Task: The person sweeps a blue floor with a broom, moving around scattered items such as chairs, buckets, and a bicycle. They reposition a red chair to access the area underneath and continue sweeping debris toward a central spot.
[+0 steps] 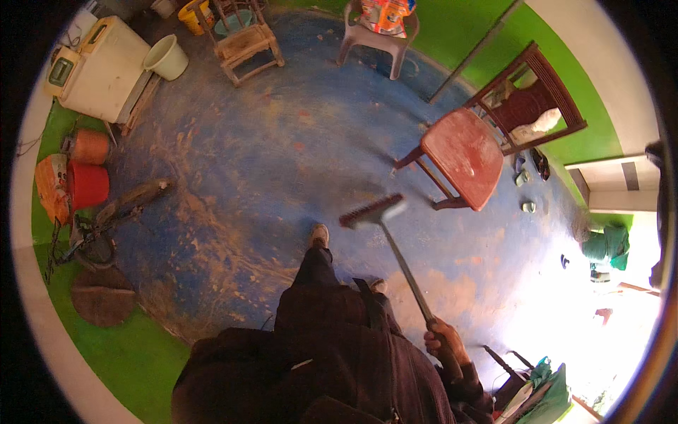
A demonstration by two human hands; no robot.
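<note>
My right hand (446, 339) is closed around the handle of a long-handled floor brush (371, 213). The brush head, with dark reddish bristles and a pale back, is out ahead of my feet, its bristles turned away from me, and looks slightly blurred. Whether it touches the floor I cannot tell. Beyond the brush head, to the right, stands a wooden chair (466, 153) with a reddish seat. My left hand is out of view. Below me lies a worn blue floor (254, 159) with brownish patches.
At the left are a white twin-tub washing machine (100, 74), a pale bucket (167, 57), a red bucket (89, 185) and a piece of wood (130, 201). A small wooden chair (246, 47) and a plastic chair (378, 42) stand ahead. Footwear (540, 163) lies at the right.
</note>
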